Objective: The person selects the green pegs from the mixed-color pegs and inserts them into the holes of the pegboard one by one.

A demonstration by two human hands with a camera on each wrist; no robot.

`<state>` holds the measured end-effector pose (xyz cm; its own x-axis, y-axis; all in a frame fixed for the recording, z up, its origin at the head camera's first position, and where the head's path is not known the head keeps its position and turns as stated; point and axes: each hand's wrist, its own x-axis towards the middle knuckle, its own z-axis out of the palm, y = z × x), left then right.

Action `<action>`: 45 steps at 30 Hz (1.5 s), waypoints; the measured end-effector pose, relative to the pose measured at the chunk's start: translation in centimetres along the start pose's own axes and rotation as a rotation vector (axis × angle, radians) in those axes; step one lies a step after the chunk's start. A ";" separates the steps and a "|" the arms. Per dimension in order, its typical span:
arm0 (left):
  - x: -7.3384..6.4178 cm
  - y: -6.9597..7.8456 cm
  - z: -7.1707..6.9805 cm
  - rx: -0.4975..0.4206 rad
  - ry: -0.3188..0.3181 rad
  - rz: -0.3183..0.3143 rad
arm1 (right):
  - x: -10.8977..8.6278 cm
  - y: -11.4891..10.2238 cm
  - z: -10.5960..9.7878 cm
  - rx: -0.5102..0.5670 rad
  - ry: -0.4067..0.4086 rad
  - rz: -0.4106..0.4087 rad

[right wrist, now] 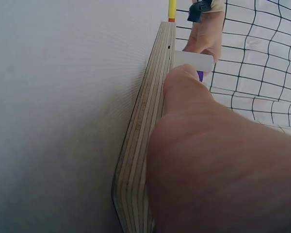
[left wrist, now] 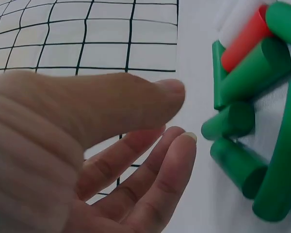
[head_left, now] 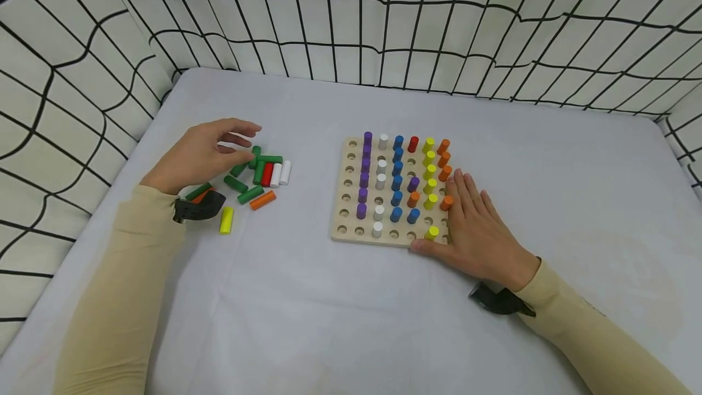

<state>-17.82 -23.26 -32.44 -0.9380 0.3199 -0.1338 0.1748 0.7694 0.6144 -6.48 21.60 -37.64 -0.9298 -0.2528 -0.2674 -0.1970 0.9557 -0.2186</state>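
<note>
Above a loose pile of pegs, my left hand (head_left: 205, 151) hovers with thumb and fingers apart and nothing between them. Green pegs (head_left: 236, 185) lie nearest its fingertips; in the left wrist view a red peg (left wrist: 246, 41) is among them. My right hand (head_left: 485, 239) rests along the right edge of a wooden pegboard (head_left: 353, 206), fingers straight, thumb at the near corner. Upright in the board stand columns of purple (head_left: 364, 180), white, blue (head_left: 397, 169), yellow and orange pegs, plus one red peg (head_left: 413, 144). The right wrist view shows the board's layered side (right wrist: 143, 116) beside my thumb.
Two white pegs (head_left: 285, 172), an orange peg (head_left: 262, 200) and a yellow peg (head_left: 226, 220) lie at the pile's right and near sides. A white cloth (head_left: 307, 297) covers the table. Black wire grid (head_left: 351, 20) walls stand behind and at the sides.
</note>
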 end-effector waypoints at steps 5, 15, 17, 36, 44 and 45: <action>0.2 -0.7 -0.1 0.034 -0.018 -0.029 | 0.1 0.1 0.0 -0.003 0.002 -0.003; 0.2 -1.7 -0.2 0.041 -0.050 -0.071 | 0.0 0.1 0.2 0.001 0.008 -0.010; 0.2 -1.7 -0.3 0.040 -0.058 -0.081 | 0.0 0.2 0.2 0.000 0.011 -0.011; 0.4 -2.0 -0.2 0.143 -0.070 -0.157 | 0.2 0.3 0.3 0.006 0.014 -0.013; 0.3 -1.8 -0.3 0.154 -0.063 -0.149 | 0.1 0.3 0.2 0.006 0.016 -0.013; 0.2 -1.7 -0.3 0.155 -0.062 -0.147 | 0.1 0.3 0.2 0.006 0.016 -0.013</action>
<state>-18.47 -24.71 -33.28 -0.9374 0.2276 -0.2637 0.0859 0.8847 0.4582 -6.55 21.79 -37.89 -0.9321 -0.2628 -0.2494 -0.2074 0.9514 -0.2276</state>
